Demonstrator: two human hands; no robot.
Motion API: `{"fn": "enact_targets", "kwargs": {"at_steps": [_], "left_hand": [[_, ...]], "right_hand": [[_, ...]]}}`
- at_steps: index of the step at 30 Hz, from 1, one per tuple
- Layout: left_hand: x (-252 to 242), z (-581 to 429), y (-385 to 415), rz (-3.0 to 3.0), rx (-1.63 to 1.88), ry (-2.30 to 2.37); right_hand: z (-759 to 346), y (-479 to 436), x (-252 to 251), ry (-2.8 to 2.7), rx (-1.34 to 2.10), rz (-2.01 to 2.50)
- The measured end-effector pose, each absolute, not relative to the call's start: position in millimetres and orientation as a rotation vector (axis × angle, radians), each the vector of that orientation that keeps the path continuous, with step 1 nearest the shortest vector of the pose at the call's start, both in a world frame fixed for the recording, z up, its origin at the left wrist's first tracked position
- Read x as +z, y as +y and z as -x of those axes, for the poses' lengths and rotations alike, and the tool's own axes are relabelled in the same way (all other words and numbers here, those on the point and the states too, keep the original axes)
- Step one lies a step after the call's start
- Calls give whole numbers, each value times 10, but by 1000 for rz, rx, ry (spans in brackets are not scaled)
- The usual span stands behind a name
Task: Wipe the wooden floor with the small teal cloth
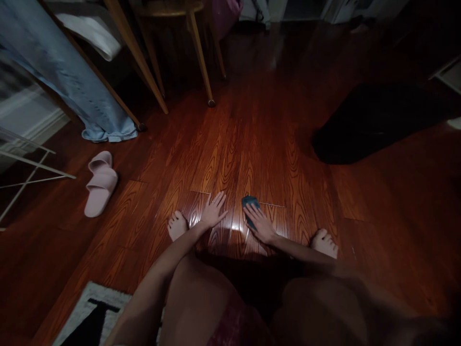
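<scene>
My left hand (213, 211) lies flat on the glossy wooden floor (252, 144) with its fingers spread, holding nothing. My right hand (260, 224) presses flat on a small dark teal cloth (249, 202), whose far end shows past my fingertips. Both hands rest between my bare feet, the left foot (177, 225) and the right foot (324, 242). My knees fill the bottom of the view.
A pink slipper (100, 182) lies at the left. Wooden chair legs (200, 53) and hanging light blue fabric (72, 81) stand behind it. A dark mat (374, 120) lies at the right. A white wire rack (25, 168) is at far left, a patterned rug (90, 315) at bottom left.
</scene>
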State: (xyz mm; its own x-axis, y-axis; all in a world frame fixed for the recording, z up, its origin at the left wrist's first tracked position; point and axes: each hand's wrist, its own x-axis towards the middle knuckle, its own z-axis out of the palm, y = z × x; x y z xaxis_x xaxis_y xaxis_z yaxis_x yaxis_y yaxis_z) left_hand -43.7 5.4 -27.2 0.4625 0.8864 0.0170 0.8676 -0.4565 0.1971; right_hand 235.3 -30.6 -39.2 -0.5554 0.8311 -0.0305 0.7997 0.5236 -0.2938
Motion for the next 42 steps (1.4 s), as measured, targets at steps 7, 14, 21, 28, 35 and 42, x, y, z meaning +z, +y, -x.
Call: {"fn": "enact_targets", "kwargs": {"at_steps": [7, 14, 21, 28, 35, 42], "left_hand": [[-273, 434, 67, -2531, 144, 1530], [-286, 441, 65, -2544, 166, 1529], [-294, 442, 58, -2561, 183, 1534], [-300, 446, 71, -2573, 173, 1514], [-309, 449, 69, -2565, 172, 1521], [-306, 451, 66, -2569, 191, 1522]], "right_hand": [[-2532, 282, -421, -2541, 490, 1483], [-3157, 391, -620, -1994, 264, 2030], [-2493, -196, -491, -2563, 307, 1500], [-2398, 86, -389, -2727, 416, 1189], [-3188, 474, -559, -2039, 203, 2089], [-2863, 8, -552, -2242, 182, 1939]]}}
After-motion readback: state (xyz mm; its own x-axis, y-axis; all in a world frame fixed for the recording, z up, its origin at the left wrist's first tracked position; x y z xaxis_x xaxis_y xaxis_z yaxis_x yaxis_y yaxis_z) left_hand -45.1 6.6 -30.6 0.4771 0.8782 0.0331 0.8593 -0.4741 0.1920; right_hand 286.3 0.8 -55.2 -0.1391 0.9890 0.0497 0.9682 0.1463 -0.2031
